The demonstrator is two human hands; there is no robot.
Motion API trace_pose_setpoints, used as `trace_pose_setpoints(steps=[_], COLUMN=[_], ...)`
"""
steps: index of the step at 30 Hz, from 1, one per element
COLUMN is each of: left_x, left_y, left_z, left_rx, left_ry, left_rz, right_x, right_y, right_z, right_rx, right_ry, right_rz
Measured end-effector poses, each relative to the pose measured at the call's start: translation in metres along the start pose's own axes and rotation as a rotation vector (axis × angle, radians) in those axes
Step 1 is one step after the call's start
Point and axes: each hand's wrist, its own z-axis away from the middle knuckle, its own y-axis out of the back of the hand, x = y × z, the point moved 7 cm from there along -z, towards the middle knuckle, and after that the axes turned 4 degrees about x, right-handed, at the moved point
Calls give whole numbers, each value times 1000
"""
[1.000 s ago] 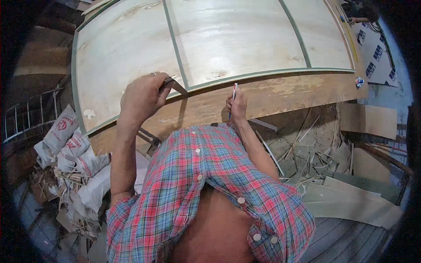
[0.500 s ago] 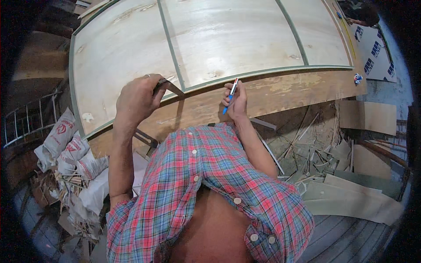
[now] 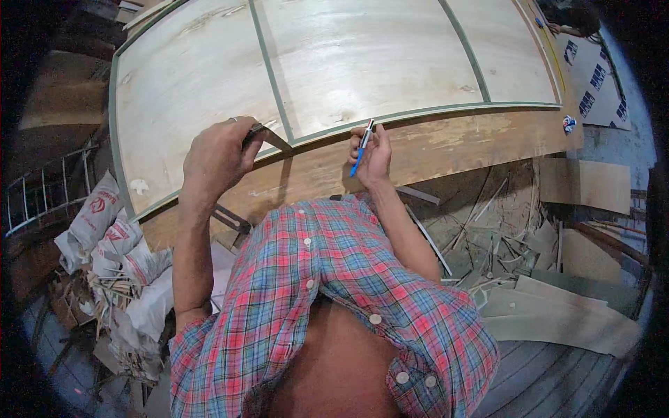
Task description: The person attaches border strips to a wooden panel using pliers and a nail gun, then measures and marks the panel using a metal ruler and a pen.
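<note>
My left hand [image 3: 219, 157] is closed round a dark, flat strip [image 3: 273, 138], its exact kind unclear. The strip's free end meets the near edge of a large pale wooden panel [image 3: 362, 76], close to where a green divider strip [image 3: 270, 73] joins that edge. To the right, my right hand [image 3: 373, 159] grips a blue and white pen [image 3: 362, 148], slanted with its blue end down. That hand hovers over the bare brown front of the workbench [image 3: 446, 143], just in front of the panel's green-edged border.
White sacks [image 3: 104, 223] and wood scraps lie low at the left, beside a metal rack [image 3: 49, 184]. Offcuts and boards [image 3: 550, 306] cover the floor at right. A yellow tape measure [image 3: 554, 56] runs along the bench's right end, near another person's hand [image 3: 555, 29].
The pen has tilted slightly and moved a little left as my right hand turned, its fingers shifting. My left hand and the dark strip are nearly still.
</note>
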Motion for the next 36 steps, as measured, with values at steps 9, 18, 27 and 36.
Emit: trace_pose_setpoints(steps=[9,18,27,36], left_x=[0,0,-2,-3], left_y=[1,1,0,1], left_z=[-1,-1,-2,-2], left_rx=[0,-21,11,-19], left_ry=[-21,-4,-31,-4], left_rz=[6,-9,-1,10], right_x=[1,2,-1,-4], right_y=[1,7,6,5], right_z=[-5,-8,-9,-11], right_rx=[35,25,24,60], right_ry=[0,-8,-7,55], right_rz=[-45,-182,-199,-223])
